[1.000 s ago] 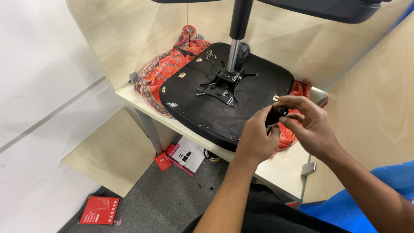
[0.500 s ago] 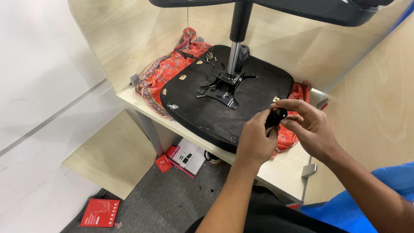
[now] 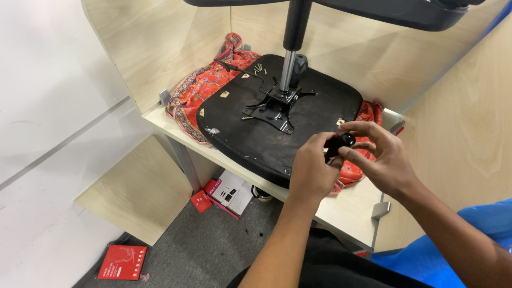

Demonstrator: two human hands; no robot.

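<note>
Fingers [image 3: 356, 143] of both hands close around a small black part [image 3: 341, 144], pinched between them above the near right edge of an upturned chair seat [image 3: 266, 144]. Left hand [image 3: 312, 170] curls over the part from the near side, its fingertips pressed against it, while the right hand [image 3: 381, 157] meets it from the right with thumb below and forefinger arched over the top; neither hand is spread open. What sort of part it is cannot be told, since the fingers cover most of it, though it looks rounded and dark. Beneath the hands the seat lies black underside up on a pale wooden desk [image 3: 346, 210], with a black metal mounting plate [image 3: 274, 104] bolted at its middle and a chrome column [image 3: 287, 77] rising from that plate to the chair base [image 3: 405, 10] at the top of the view. A few loose screws [image 3: 258, 68] lie on the far part of the seat. A red patterned cloth [image 3: 200, 88] is spread under the seat, showing at its left and again at the right near the hands. Down on the grey floor lie a small white and red box [image 3: 229, 193] and, farther left, a flat red packet [image 3: 121, 262].
</note>
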